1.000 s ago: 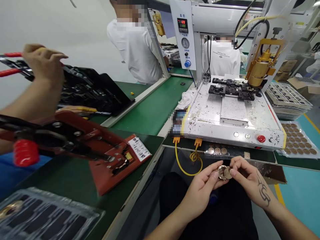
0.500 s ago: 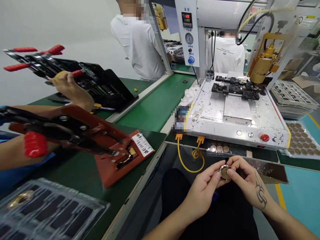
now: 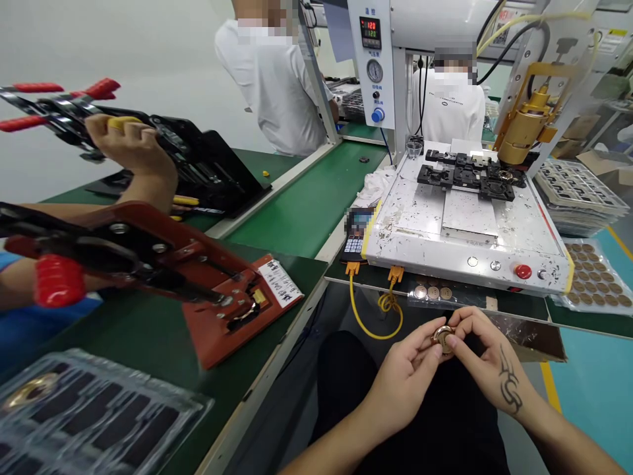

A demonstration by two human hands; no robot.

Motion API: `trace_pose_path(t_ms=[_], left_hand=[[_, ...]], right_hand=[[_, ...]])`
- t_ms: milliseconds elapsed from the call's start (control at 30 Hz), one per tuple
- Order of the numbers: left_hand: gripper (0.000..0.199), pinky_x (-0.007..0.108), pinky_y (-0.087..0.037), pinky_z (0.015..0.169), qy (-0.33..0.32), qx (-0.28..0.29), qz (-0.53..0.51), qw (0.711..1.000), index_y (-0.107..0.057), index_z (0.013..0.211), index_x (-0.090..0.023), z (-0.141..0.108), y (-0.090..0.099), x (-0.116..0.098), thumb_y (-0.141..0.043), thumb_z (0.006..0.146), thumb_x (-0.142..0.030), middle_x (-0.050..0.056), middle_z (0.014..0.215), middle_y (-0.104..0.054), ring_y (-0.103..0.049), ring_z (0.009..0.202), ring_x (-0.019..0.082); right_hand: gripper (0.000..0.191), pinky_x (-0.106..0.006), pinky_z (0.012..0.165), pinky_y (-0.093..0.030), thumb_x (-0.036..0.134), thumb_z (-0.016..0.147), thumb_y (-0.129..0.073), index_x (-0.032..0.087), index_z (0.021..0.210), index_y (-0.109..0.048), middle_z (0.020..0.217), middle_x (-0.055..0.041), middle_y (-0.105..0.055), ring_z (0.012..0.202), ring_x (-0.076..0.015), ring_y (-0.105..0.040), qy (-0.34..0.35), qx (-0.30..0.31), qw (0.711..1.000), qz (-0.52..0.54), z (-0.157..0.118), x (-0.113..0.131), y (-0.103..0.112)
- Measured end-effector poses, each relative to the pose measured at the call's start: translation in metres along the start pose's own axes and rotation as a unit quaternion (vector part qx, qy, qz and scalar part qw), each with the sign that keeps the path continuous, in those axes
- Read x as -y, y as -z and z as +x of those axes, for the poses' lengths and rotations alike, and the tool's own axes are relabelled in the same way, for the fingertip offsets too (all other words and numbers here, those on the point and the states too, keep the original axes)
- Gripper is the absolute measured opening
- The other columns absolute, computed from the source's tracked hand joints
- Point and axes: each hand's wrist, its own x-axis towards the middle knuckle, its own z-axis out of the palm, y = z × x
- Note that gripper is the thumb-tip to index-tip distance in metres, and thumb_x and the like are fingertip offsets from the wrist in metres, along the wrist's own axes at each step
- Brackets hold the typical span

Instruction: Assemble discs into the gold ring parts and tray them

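Note:
A small round gold-rimmed part (image 3: pixel 444 337) with a brown disc face is held between both hands above my lap. My left hand (image 3: pixel 408 369) pinches its left side with thumb and fingers. On the other side, my right hand (image 3: pixel 487 356) grips the rim, its thumb resting on the face. Just beyond the hands, several brown discs (image 3: pixel 433 293) lie in clear plastic at the table's edge, below the white dispensing machine (image 3: pixel 420 254). Black fixtures (image 3: pixel 467 173) sit on the machine's bed.
A red clamp press (image 3: pixel 212 336) and a plastic tray (image 3: pixel 113 412) stand at left. A co-worker's hand (image 3: pixel 131 148) grips a black press (image 3: pixel 217 171). A sheet of discs (image 3: pixel 593 277) lies right; yellow cables (image 3: pixel 363 330) hang in front.
The co-worker's hand at the left press has shifted up and left. My thumbs have moved slightly on the round part, which stays between my hands.

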Motion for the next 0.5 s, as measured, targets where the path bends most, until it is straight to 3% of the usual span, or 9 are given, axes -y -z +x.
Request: trace_pose_path(t_ms=[133, 200, 267, 333, 400, 500], left_hand=[[0.042, 0.045, -0.058, 0.111, -0.038, -0.031, 0.063, 0.997, -0.067, 0.139, -0.019, -0.002, -0.002, 0.006, -0.068, 0.101, -0.037, 0.015, 0.132, -0.076, -0.074, 0.121, 0.03], [0.04, 0.044, -0.058, 0.11, -0.054, -0.03, 0.1, 0.993, -0.064, 0.14, -0.019, -0.002, 0.0, 0.005, -0.062, 0.104, -0.035, 0.015, 0.133, -0.075, -0.074, 0.121, 0.029], [0.044, 0.044, -0.058, 0.109, -0.062, -0.004, 0.162, 0.985, -0.055, 0.149, -0.02, -0.001, 0.005, -0.001, -0.056, 0.106, -0.031, 0.015, 0.135, -0.074, -0.073, 0.121, 0.028], [0.052, 0.046, -0.055, 0.111, -0.069, 0.028, 0.244, 0.967, -0.043, 0.158, -0.023, 0.001, 0.011, -0.012, -0.052, 0.107, -0.027, 0.014, 0.137, -0.073, -0.071, 0.124, 0.027], [0.054, 0.046, -0.052, 0.114, -0.08, 0.04, 0.29, 0.953, -0.038, 0.16, -0.025, 0.004, 0.017, -0.024, -0.051, 0.107, -0.025, 0.013, 0.139, -0.071, -0.069, 0.127, 0.026], [0.051, 0.041, -0.054, 0.11, -0.077, 0.004, 0.228, 0.971, -0.044, 0.153, -0.026, 0.006, 0.021, -0.036, -0.059, 0.104, -0.028, 0.012, 0.137, -0.068, -0.069, 0.124, 0.025]], right_hand=[[0.022, -0.033, 0.083, -0.05, 0.027, 0.102, -0.065, 0.024, 0.085, -0.051, 0.102, -0.0041, -0.058, 0.093, -0.02, -0.06, 0.04, -0.043, 0.996, -0.068, -0.001, -0.009, -0.004], [0.015, -0.034, 0.082, -0.05, 0.027, 0.1, -0.068, 0.024, 0.094, -0.054, 0.103, -0.0045, -0.057, 0.092, -0.0204, -0.059, 0.051, -0.05, 0.993, -0.09, -0.001, -0.014, -0.003], [0.011, -0.035, 0.087, -0.052, 0.026, 0.102, -0.064, 0.025, 0.113, -0.059, 0.11, -0.0064, -0.058, 0.099, -0.0217, -0.06, 0.076, -0.007, 0.992, -0.102, 0.001, -0.017, -0.002], [0.019, -0.036, 0.095, -0.051, 0.023, 0.106, -0.057, 0.027, 0.124, -0.062, 0.117, -0.0077, -0.058, 0.108, -0.0226, -0.06, 0.118, 0.048, 0.987, -0.102, 0.004, -0.017, -0.001], [0.017, -0.035, 0.094, -0.052, 0.024, 0.107, -0.055, 0.028, 0.119, -0.066, 0.114, -0.0068, -0.062, 0.105, -0.0218, -0.062, 0.135, 0.063, 0.986, -0.077, 0.008, -0.014, -0.003], [0.009, -0.03, 0.075, -0.053, 0.034, 0.103, -0.065, 0.025, 0.103, -0.066, 0.095, -0.0029, -0.065, 0.083, -0.0178, -0.061, 0.045, 0.034, 0.998, 0.024, 0.014, -0.01, -0.009]])
